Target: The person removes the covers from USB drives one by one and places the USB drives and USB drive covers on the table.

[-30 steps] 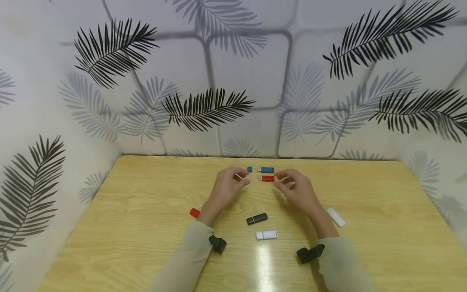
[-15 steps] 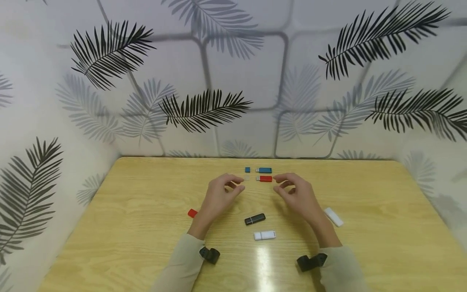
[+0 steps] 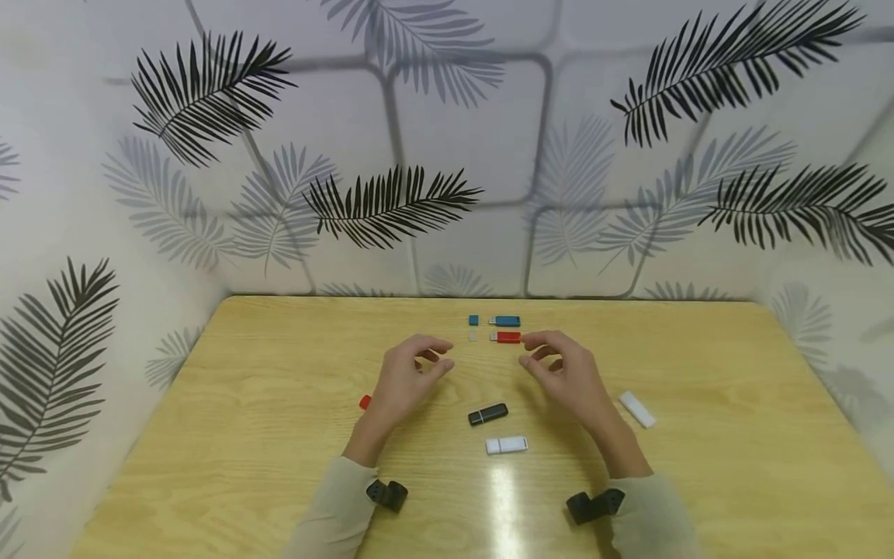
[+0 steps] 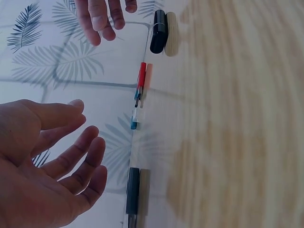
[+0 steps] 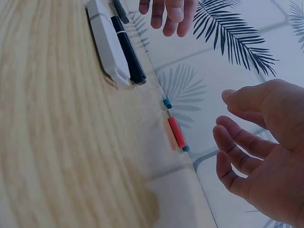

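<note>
My left hand (image 3: 407, 374) hovers over the table left of centre, fingers loosely bent and holding nothing. Opposite it my right hand (image 3: 567, 374) also holds nothing; its fingertips are nearest a red USB stick (image 3: 509, 338), whose metal plug points left. Just left of that plug lies a small clear cap (image 3: 472, 337). Behind them, a blue USB stick (image 3: 507, 321) lies parallel, with its separate blue cap (image 3: 473, 320) to the left. In the left wrist view, a dark stick with a metal end (image 4: 133, 191) lies beyond my left fingers.
A black capped USB stick (image 3: 488, 414) and a white one (image 3: 507, 445) lie between the forearms. Another white stick (image 3: 637, 409) lies right of my right wrist. A red piece (image 3: 365, 402) shows partly behind my left wrist. A leaf-patterned wall (image 3: 475, 256) rises behind the table.
My left hand has drawn left and slightly back towards me, away from the small caps. The clear cap now shows where the left fingertips were. My right hand has barely moved.
</note>
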A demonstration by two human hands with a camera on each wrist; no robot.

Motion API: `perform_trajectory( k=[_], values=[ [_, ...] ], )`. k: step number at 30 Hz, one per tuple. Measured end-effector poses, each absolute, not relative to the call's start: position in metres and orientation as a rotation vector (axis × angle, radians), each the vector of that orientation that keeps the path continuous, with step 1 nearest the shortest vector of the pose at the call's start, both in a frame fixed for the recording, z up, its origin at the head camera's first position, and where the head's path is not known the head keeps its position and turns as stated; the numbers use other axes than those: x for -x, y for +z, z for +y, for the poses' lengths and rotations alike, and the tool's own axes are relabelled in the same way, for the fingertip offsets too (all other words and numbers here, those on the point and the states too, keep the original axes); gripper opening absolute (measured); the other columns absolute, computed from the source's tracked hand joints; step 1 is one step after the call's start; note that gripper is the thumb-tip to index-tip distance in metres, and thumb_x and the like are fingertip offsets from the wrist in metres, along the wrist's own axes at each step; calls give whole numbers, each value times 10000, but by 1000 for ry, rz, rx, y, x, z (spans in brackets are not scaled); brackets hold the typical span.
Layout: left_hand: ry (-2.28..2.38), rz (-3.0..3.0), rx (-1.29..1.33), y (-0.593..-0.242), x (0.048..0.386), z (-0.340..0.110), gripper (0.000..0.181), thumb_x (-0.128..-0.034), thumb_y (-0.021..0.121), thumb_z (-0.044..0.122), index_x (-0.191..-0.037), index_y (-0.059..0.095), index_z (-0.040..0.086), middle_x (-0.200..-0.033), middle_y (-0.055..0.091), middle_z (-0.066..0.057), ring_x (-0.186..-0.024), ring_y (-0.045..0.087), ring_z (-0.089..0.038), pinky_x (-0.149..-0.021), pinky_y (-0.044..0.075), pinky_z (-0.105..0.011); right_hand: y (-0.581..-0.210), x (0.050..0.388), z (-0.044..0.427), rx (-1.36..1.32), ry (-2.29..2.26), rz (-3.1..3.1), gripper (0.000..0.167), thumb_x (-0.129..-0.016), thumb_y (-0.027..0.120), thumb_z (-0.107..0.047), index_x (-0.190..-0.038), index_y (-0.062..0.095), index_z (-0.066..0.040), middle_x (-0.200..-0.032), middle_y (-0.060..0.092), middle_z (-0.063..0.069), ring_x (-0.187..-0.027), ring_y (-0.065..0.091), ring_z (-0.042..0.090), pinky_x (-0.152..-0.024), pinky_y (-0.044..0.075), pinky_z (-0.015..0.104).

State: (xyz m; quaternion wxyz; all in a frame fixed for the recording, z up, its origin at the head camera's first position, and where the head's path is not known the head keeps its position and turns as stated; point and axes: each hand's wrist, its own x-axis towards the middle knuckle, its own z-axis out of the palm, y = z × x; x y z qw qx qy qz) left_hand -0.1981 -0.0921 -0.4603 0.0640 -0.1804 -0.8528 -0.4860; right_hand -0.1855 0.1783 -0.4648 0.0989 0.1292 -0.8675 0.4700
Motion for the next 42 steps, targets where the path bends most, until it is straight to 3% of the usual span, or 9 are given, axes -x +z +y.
perform_trajectory(
  k=[7,18,29,31,37,42],
  values=[
    [-1437,-2620,476,-462,196,-100,210,-914,769,31,-1121,747,5,-1102,722,-138,-989,671,-323,-836,553,-482,-467,183,177,-393,1389,-2561,289,-948,743,-67,-1226,687,-15,-1108,708,144,-968,690,260,-772,573,432],
    [-1314,-2816,334,-462,200,-120,228,-911,792,90,-1136,761,67,-1118,714,-84,-1059,651,-286,-907,547,-457,-468,179,155,-502,1441,-2507,292,-923,768,-58,-1207,703,-38,-1089,713,139,-945,690,252,-763,567,427],
    [-1321,-2955,308,-462,203,-135,282,-870,812,27,-1141,736,41,-1109,723,-101,-1084,671,-293,-938,543,-474,-474,176,142,-581,1436,-2490,297,-905,784,-45,-1187,694,-29,-1084,719,135,-932,695,223,-759,568,403],
    [-1303,-2977,291,-462,203,-137,248,-867,809,14,-1103,742,47,-1093,722,-88,-1059,669,-281,-906,552,-460,-474,176,140,-585,1434,-2496,297,-910,784,-58,-1193,696,-42,-1094,721,125,-938,693,207,-764,568,406],
    [-1297,-3014,264,-461,203,-138,123,-871,806,14,-959,750,79,-885,661,-34,-776,589,-197,-621,532,-336,-471,173,136,-611,1416,-2498,290,-910,792,-85,-1187,703,-74,-1105,721,105,-937,683,182,-764,566,426],
    [-1286,-3002,339,-458,202,-132,125,-873,815,40,-969,758,97,-891,676,-9,-808,612,-170,-643,539,-326,-468,171,134,-642,1365,-2498,273,-906,796,-85,-1166,711,-81,-1110,720,87,-931,683,188,-754,576,419]
  ],
)
